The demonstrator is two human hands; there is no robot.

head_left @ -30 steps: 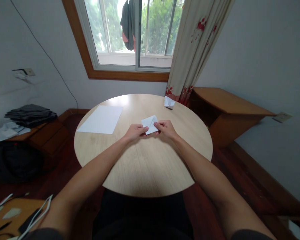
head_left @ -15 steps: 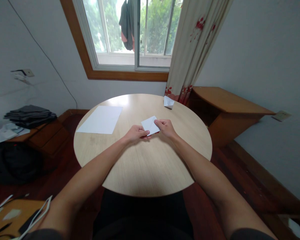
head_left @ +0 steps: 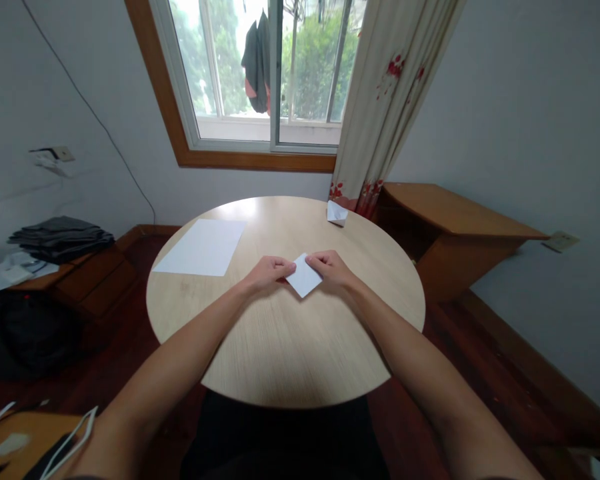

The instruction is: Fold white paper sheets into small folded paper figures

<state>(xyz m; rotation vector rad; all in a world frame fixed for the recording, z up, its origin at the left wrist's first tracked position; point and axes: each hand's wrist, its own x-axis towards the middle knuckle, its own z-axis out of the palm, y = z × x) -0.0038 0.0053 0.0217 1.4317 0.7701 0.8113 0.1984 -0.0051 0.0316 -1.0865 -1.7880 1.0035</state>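
Round pale wood worktop (head_left: 280,353) takes up the middle, near edge by the person's dark-clothed lap; window (head_left: 275,80) beyond its far side, wood trim along left and bottom, greenery outside; light curtain (head_left: 375,120) with red flower print hanging at the window's right; brown desk (head_left: 465,208) right of the worktop, against the right wall; black bag (head_left: 25,337) at left, on the floor beside a low brown cabinet (head_left: 103,283); dark folded cloths (head_left: 60,237) piled on that cabinet, white papers just nearer; dark garment (head_left: 259,63) hanging outside the glass; large white sheet (head_left: 203,247) flat on the worktop's far left part, well apart from the hands; left hand (head_left: 270,272) and right hand (head_left: 333,267) close together near the worktop's middle, both forearms reaching in from the near side; small white paper (head_left: 305,279) between them, turned like a diamond, one corner pointing near; left fingers clamped on its left side, thumb on top; right fingers clamped on its far right edge, thumb by the far corner; whether the paper touches the wood, cannot tell; folded white paper piece (head_left: 337,213) standing at the worktop's far right edge, near the curtain, apart from both hands
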